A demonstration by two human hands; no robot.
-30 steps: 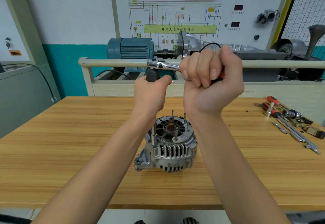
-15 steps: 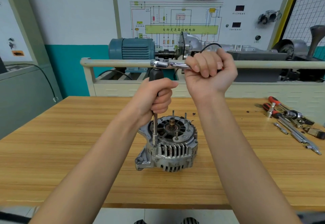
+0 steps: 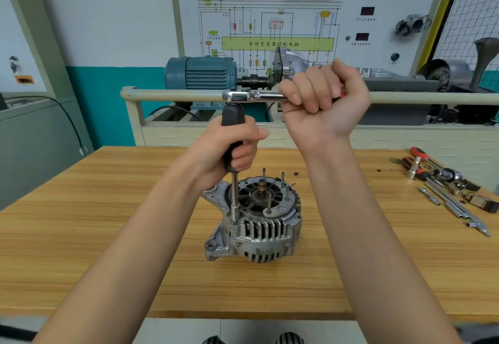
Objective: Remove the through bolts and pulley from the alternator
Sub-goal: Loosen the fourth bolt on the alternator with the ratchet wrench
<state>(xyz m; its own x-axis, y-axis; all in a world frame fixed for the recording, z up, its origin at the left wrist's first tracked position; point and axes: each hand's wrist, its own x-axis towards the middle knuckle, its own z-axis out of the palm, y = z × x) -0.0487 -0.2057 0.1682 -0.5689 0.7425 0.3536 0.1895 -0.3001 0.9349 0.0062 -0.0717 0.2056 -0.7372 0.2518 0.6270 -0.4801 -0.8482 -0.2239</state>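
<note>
Alternator (image 3: pixel 259 219) stands mid-bench on wooden table (image 3: pixel 108 249), shaft end up. Left hand (image 3: pixel 229 146) wraps black driver handle (image 3: pixel 232 119); driver's steel shaft (image 3: pixel 235 197) upright, tip seated on through bolt (image 3: pixel 235 223) at housing's left edge. Right hand (image 3: pixel 321 100) fists around ratchet handle (image 3: pixel 256 97), ratchet head atop driver. Loose tools (image 3: pixel 445 184) lie at table's right.

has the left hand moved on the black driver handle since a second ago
Yes. The left hand has slid down the black driver handle, closer to the alternator; its top, hidden earlier, now shows beneath the ratchet.
</note>
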